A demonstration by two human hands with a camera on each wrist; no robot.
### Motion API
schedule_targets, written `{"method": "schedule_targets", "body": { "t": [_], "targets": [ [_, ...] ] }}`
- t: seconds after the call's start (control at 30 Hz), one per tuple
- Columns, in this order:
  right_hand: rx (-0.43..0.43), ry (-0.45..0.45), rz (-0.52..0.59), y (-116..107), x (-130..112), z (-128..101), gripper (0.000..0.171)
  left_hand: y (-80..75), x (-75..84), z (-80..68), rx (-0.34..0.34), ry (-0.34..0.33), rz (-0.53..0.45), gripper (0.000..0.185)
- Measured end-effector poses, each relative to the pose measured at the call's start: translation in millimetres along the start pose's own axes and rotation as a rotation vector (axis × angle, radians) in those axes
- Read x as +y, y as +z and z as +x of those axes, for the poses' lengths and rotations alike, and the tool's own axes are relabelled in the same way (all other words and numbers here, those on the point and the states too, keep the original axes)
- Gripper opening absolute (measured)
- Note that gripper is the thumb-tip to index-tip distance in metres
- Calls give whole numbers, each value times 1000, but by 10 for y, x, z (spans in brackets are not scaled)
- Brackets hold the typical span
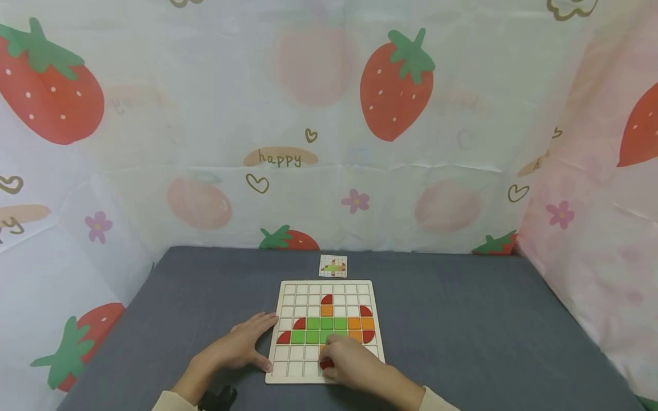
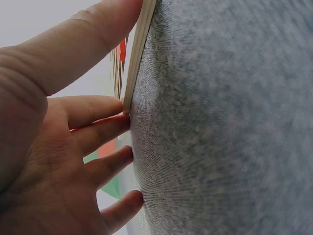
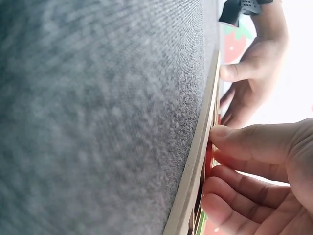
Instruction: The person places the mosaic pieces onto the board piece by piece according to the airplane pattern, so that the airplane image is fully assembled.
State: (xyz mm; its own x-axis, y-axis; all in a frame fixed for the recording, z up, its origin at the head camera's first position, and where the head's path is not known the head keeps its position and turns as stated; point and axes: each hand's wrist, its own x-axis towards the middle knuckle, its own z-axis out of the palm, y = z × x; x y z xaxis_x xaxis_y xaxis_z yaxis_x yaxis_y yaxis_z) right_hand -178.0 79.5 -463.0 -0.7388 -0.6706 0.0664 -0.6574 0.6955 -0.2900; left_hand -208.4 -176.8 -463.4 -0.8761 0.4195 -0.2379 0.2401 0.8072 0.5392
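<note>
A square wooden grid board (image 1: pixel 288 368) lies flat on the dark grey cloth. Green square tiles (image 1: pixel 312 323), orange square tiles (image 1: pixel 367 323) and red quarter-round tiles (image 1: pixel 365 311) sit in its cells. My right hand (image 1: pixel 354 362) is over the lower middle of the board. Its thumb and fingers pinch a red quarter-round tile (image 1: pixel 326 364) near the bottom rows; the fingers partly hide it and the tiles beside it. At the board's left edge rests my left hand (image 1: pixel 233 345), thumb and fingers spread and fairly straight, touching the rim (image 2: pixel 139 54).
Just behind the board lies a small pattern card (image 1: pixel 333 266) with a coloured grid picture. A black object (image 1: pixel 218 398) shows by the left wrist. Strawberry-printed curtains (image 1: pixel 319 125) hang at the back and sides of the grey-covered table (image 1: pixel 452 331).
</note>
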Motion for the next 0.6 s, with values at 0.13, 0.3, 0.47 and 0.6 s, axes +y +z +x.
{"method": "schedule_targets", "body": {
  "t": [0.13, 0.3, 0.47, 0.6],
  "targets": [
    [9, 8, -12, -16, -5, 1, 5, -6, 3, 3, -1, -9, -3, 96],
    [-3, 20, -4, -30, -5, -3, 6, 0, 0, 11, -8, -18, -3, 97],
    [-20, 31, 7, -29, 4, -5, 7, 3, 2, 7, -4, -9, -4, 97],
    [-26, 34, 20, -27, 13, -5, 7, -1, 13, -5, -9, -30, -23, 97]
  ]
}}
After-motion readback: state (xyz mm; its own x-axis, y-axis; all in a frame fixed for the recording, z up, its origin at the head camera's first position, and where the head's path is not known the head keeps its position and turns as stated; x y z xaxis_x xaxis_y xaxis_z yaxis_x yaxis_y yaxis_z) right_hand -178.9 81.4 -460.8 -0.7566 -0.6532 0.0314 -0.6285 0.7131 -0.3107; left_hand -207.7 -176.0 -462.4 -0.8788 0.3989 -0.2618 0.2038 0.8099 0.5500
